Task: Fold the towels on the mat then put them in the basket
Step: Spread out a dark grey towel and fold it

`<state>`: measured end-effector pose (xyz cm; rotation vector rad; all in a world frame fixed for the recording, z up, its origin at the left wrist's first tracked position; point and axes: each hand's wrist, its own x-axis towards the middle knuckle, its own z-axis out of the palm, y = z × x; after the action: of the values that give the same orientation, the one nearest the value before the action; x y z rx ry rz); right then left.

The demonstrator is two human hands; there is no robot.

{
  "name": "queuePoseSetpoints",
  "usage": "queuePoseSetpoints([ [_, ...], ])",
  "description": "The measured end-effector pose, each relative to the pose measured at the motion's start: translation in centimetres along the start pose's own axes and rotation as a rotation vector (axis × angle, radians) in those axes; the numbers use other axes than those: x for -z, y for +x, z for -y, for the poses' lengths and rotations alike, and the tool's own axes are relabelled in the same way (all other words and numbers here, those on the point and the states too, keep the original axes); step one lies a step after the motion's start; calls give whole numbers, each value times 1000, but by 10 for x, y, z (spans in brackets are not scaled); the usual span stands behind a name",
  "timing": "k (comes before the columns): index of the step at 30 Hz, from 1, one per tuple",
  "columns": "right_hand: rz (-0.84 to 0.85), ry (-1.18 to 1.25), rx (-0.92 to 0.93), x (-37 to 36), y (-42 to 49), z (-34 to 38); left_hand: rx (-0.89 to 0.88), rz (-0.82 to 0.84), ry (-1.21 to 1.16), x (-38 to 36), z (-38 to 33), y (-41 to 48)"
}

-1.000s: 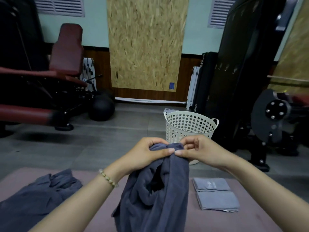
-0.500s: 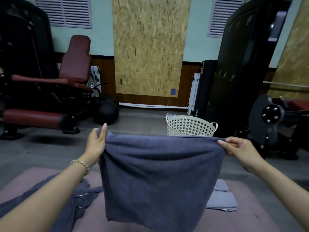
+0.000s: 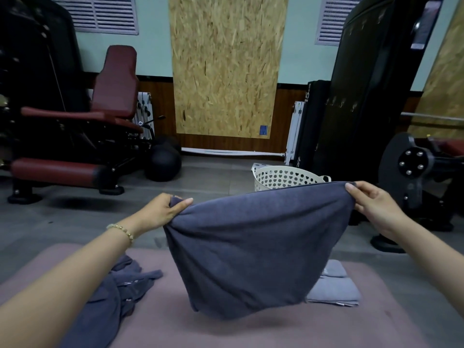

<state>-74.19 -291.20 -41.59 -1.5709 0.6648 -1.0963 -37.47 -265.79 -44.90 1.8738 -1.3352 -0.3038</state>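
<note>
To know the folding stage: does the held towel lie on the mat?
No, the towel hangs above the mat, its top corners pinched by the left hand and right hand.

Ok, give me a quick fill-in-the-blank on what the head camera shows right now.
The left hand and right hand each grip a top ____ of the dark towel.
The white basket stands on the ____, beyond the mat.
The folded towels lie on the mat at the person's ____ side.
The bracelet is on the ____ wrist.
Missing: corner; floor; right; left.

Towel heap (image 3: 110, 297) left on mat (image 3: 226, 332), folded towels (image 3: 334, 290) right, basket (image 3: 283, 177) apparently beyond mat
</note>
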Motion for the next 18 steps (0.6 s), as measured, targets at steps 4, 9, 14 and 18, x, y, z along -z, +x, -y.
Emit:
queuePoseSetpoints([
  [4, 22, -40, -35, 7, 5, -14, 121, 68, -409, -2, 0, -8],
  [9, 77, -91, -99, 8, 5, -42, 289, -54, -768, -14, 27, -3],
  [14, -26, -135, -226, -7, 17, -101, 363, -228, -524, -46, 59, 6],
  [18, -70, -95, -283, -36, 39, -118, 454, -367, -652, -59, 68, 38],
])
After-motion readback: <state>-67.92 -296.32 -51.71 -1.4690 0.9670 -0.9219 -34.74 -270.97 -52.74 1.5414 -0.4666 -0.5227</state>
